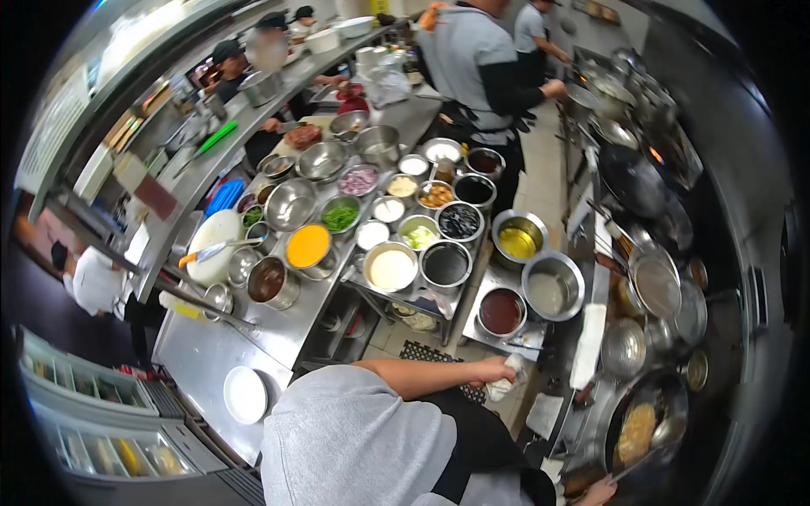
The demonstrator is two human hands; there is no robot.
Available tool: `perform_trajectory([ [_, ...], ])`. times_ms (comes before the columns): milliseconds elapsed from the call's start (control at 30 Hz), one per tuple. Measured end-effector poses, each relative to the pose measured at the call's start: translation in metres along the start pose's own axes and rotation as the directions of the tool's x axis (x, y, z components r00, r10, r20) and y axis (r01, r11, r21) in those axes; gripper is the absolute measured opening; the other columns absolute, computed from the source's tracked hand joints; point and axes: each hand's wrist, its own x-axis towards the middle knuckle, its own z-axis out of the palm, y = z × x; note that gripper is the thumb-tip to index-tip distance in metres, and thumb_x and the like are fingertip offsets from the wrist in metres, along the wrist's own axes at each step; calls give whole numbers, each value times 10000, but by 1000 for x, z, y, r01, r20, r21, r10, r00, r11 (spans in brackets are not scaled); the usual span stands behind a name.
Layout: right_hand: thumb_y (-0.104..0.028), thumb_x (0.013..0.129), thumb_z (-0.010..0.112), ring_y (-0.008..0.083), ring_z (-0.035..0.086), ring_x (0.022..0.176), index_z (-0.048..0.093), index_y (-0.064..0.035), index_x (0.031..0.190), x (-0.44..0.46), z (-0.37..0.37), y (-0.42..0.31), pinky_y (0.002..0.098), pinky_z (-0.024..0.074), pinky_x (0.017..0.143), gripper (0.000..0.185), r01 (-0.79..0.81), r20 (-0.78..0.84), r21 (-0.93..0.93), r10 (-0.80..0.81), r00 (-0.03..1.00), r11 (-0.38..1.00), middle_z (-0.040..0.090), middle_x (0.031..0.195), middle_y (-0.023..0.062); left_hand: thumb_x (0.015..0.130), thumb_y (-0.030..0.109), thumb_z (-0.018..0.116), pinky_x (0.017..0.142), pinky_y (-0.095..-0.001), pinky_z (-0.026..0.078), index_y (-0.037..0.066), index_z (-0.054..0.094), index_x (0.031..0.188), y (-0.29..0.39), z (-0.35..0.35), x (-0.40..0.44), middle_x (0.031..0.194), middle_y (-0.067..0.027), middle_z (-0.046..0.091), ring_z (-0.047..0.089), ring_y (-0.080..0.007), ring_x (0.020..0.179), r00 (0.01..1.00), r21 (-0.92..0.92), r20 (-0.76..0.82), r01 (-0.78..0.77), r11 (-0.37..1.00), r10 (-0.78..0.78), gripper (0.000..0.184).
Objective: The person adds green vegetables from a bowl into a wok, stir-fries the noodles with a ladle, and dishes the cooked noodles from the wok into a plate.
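Observation:
My left hand (491,371) is closed around a crumpled white cloth (506,379), held out above the floor near the stove's edge. At the lower right my right hand (599,492) is closed on the handle of a metal ladle (669,432). The ladle's bowl rests inside a dark wok (620,415), beside a golden-brown piece of food (635,433). Near my left hand stands a pot of dark red sauce (502,311), with a folded white towel (589,346) lying along the stove edge.
Several bowls of ingredients, among them an orange one (308,245), fill the steel counter (202,346). A white plate (245,395) lies at its near end. A co-worker (472,67) stands ahead by the stove; others work farther off. More woks (634,181) line the right.

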Motion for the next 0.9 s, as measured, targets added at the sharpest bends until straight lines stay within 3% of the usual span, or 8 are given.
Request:
perform_trajectory([
  [100,-298,876,675,364,574,553,630,64,755,-4,-30,-72,454,481,569,384,-59,-54,90,64,996,994,632,644,220,745,131,662,676,-328,496,19,616,1052,22,-30,-44,898,-56,642,605,-170,756,997,72,-61,-38,997,42,331],
  [167,-302,882,675,320,568,529,618,66,699,-7,-46,-123,439,488,563,416,-695,271,470,661,700,544,638,622,200,749,121,659,676,-328,498,20,610,1075,4,-65,-49,912,-59,642,609,-170,762,993,-26,-80,-91,995,89,344],
  [233,-269,911,652,265,534,497,610,87,716,-11,-75,-171,416,480,528,408,-587,140,457,597,790,669,629,603,169,754,110,655,676,-328,501,22,603,1098,-12,-89,-67,925,-62,643,613,-171,768,990,-119,-91,-121,986,111,359],
  [467,-227,939,617,185,498,482,621,54,876,-13,-141,-244,313,438,453,288,-481,183,814,642,745,326,584,639,107,748,84,659,651,-334,520,-3,630,1049,-31,-160,-109,889,-79,649,634,-188,749,991,-262,-128,-5,965,-29,315],
  [567,-215,943,596,172,478,482,612,24,970,-23,-125,-237,284,415,450,240,-300,213,952,577,789,60,572,673,85,748,87,667,646,-341,521,-7,637,1018,-11,-160,-129,871,-80,653,638,-191,739,988,-199,-143,29,980,-58,288],
  [633,-230,958,564,153,436,468,597,-13,1004,-28,-102,-214,272,373,440,224,-385,530,810,272,803,-442,546,670,50,759,97,679,651,-327,517,-5,644,1026,-13,-160,-124,883,-79,659,635,-181,741,989,-215,-146,-7,977,-25,288],
  [667,-267,972,544,145,390,449,583,-67,853,-22,-79,-170,281,337,431,236,-502,604,728,90,792,-467,484,615,25,770,106,691,655,-313,512,-4,650,1035,-16,-156,-121,895,-78,666,631,-171,744,989,-245,-150,-42,969,4,289],
  [900,-285,976,542,131,328,442,487,-128,715,-4,-71,-112,285,289,420,310,-600,377,523,467,800,605,407,586,0,786,117,685,651,-331,519,2,633,1057,-23,-128,-98,887,-71,653,637,-185,743,984,-215,-177,-16,976,-23,298],
])
